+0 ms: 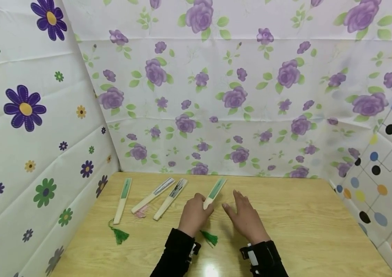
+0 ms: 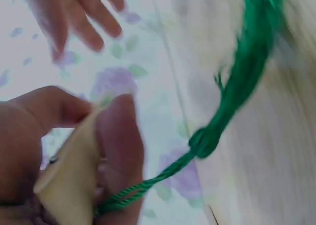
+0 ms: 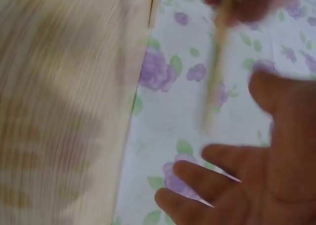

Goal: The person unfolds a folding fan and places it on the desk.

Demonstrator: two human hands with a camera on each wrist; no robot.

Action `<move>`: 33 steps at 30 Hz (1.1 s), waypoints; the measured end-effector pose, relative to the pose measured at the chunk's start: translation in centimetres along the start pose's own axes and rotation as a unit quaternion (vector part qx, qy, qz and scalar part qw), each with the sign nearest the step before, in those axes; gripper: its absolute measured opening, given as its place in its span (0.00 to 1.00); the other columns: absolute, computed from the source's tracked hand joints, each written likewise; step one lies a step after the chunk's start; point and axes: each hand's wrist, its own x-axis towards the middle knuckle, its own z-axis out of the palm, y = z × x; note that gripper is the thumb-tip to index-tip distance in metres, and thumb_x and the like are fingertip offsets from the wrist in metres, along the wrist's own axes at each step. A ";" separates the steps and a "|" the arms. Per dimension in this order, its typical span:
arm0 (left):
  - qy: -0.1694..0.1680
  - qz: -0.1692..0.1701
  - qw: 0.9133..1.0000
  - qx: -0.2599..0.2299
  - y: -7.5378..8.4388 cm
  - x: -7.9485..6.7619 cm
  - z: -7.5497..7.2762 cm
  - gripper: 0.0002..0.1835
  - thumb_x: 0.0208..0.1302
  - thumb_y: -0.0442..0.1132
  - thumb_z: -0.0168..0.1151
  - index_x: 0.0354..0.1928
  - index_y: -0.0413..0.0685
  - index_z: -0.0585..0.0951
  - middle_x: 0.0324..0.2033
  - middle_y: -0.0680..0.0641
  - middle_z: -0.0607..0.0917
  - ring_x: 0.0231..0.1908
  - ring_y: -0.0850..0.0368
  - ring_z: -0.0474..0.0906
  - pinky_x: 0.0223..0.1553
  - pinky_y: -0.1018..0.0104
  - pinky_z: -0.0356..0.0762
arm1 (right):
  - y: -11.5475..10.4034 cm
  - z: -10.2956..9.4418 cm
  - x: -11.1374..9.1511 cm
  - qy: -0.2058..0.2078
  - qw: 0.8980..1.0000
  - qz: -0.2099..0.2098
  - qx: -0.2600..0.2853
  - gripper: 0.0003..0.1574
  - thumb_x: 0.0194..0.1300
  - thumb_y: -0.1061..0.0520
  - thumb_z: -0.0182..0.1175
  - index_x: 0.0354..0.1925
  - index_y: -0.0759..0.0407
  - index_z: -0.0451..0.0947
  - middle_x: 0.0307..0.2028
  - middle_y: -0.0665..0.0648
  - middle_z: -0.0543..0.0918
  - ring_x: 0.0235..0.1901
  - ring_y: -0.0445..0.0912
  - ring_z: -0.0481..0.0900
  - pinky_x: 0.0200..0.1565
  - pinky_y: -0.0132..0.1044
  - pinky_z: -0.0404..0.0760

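Observation:
My left hand [image 1: 194, 215] grips the base of a folded hand fan [image 1: 215, 192] with a green strip on its upper part. Its green tassel [image 1: 210, 237] hangs below that hand; the left wrist view shows the cord and tassel [image 2: 237, 81] close up, with thumb and finger pinching the pale fan base [image 2: 74, 170]. To the right of the fan, my right hand [image 1: 246, 219] is apart from it, fingers extended and holding nothing. The right wrist view shows the same right hand [image 3: 237, 170] with fingers spread, and the blurred fan [image 3: 217, 67] beyond it.
Three more folded fans lie on the wooden table [image 1: 303, 231] at left: one with a green strip [image 1: 123, 200] and green tassel [image 1: 120, 235], one with a pink tassel [image 1: 152, 195], and another dark-patterned fan [image 1: 171, 199]. Flowered cloth [image 1: 210, 84] hangs behind, with patterned cloths on both sides.

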 end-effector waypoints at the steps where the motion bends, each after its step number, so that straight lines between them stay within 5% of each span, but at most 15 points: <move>1: -0.007 0.002 1.000 -0.017 0.5 -0.2 -0.2 0.22 0.85 0.44 0.66 0.64 0.30 0.80 0.43 0.34 0.88 0.27 0.56 0.77 0.31 0.62 0.75 | -0.2 0.0 0.0 0.013 1.000 -0.001 0.010 0.52 0.91 0.32 0.53 0.91 0.63 0.54 0.87 0.73 0.63 0.86 0.73 0.62 0.81 0.80 0.67; 5: -0.041 0.018 0.995 -0.092 2.3 -0.8 -0.4 0.21 0.89 0.46 0.63 0.68 0.37 0.78 0.56 0.32 0.89 0.29 0.59 0.83 0.31 0.66 0.83 | -0.8 0.0 0.1 0.067 0.995 -0.013 0.068 0.45 0.93 0.34 0.51 0.88 0.62 0.64 0.79 0.70 0.78 0.76 0.70 0.80 0.71 0.70 0.85; 10: -0.090 0.014 0.983 -0.158 2.9 -1.3 -0.1 0.20 0.90 0.46 0.62 0.71 0.42 0.77 0.58 0.37 0.87 0.37 0.52 0.88 0.38 0.66 0.89 | -0.9 -0.4 0.4 0.087 0.983 -0.015 0.159 0.30 0.93 0.39 0.53 0.76 0.54 0.80 0.64 0.63 0.91 0.59 0.60 0.91 0.55 0.57 0.93; 17: -0.118 -0.001 0.970 -0.213 2.0 -1.3 0.7 0.17 0.87 0.45 0.66 0.66 0.43 0.84 0.51 0.36 0.92 0.43 0.43 0.92 0.44 0.53 0.93 | -0.7 -0.3 0.4 0.067 0.941 0.010 0.332 0.19 0.93 0.51 0.56 0.65 0.62 0.84 0.43 0.61 0.90 0.41 0.45 0.87 0.45 0.34 0.90; 20: -0.120 0.000 0.973 -0.195 1.6 -1.5 0.7 0.13 0.86 0.45 0.66 0.58 0.44 0.88 0.46 0.41 0.93 0.40 0.51 0.91 0.43 0.58 0.91 | -0.7 0.0 0.0 0.068 0.936 0.021 0.343 0.19 0.93 0.52 0.56 0.64 0.63 0.84 0.41 0.59 0.89 0.40 0.45 0.87 0.46 0.35 0.91; 23: -0.128 0.012 0.980 -0.152 1.2 -1.6 0.3 0.11 0.87 0.45 0.65 0.50 0.46 0.90 0.38 0.45 0.89 0.31 0.60 0.77 0.36 0.65 0.75 | -0.8 0.3 -0.1 0.071 0.933 0.030 0.351 0.18 0.92 0.52 0.57 0.63 0.63 0.84 0.41 0.60 0.89 0.40 0.46 0.87 0.47 0.36 0.93; 26: -0.139 0.030 0.981 -0.133 0.9 -1.6 -0.2 0.12 0.87 0.44 0.64 0.48 0.45 0.89 0.34 0.45 0.86 0.27 0.60 0.67 0.35 0.64 0.65 | -0.8 0.4 -0.1 0.069 0.929 0.029 0.363 0.18 0.92 0.53 0.57 0.63 0.63 0.85 0.42 0.61 0.89 0.41 0.46 0.88 0.49 0.38 0.94; 33: -0.162 0.007 0.961 -0.226 1.4 -1.0 -0.7 0.12 0.89 0.40 0.61 0.50 0.39 0.88 0.46 0.30 0.89 0.32 0.56 0.82 0.36 0.64 0.83 | -0.6 0.0 0.3 0.010 0.924 -0.002 0.382 0.16 0.90 0.52 0.60 0.55 0.64 0.86 0.42 0.58 0.88 0.42 0.46 0.88 0.50 0.39 0.94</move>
